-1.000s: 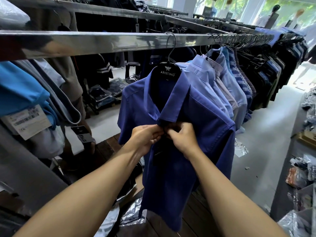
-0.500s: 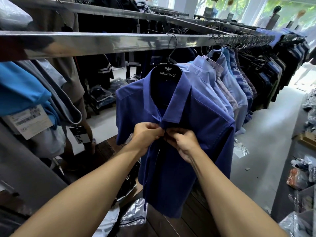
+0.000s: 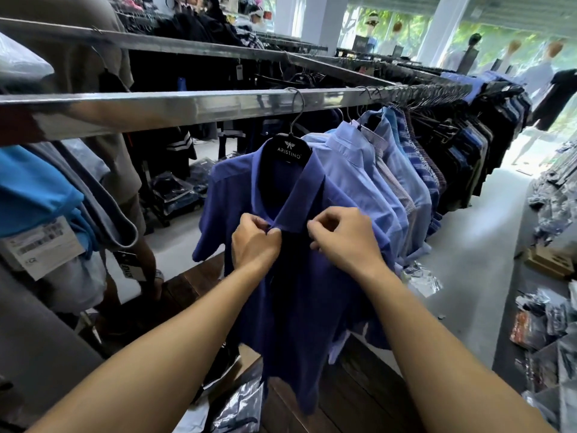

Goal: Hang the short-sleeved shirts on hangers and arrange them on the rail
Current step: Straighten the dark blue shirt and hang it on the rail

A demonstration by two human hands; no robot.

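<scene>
A person is closing the neck of a dark blue short-sleeved shirt (image 3: 299, 307) that is hanging from a steel rail (image 3: 187, 109) in a clothing shop.

The shirt is hanging below the rail on a black hanger (image 3: 288, 151) marked ARISTINO, whose hook is sitting over the rail. The left hand (image 3: 254, 242) is pinching the shirt's front edge just under the collar with curled fingers, while the right hand (image 3: 340, 239) is pinching the opposite edge, fingers also curled tight. Further along the rail, a row of lighter blue and striped shirts (image 3: 390, 170) is hanging close beside it. Under the rail, crumpled plastic bags (image 3: 237, 407) are lying on a dark wooden platform (image 3: 359, 385).
</scene>
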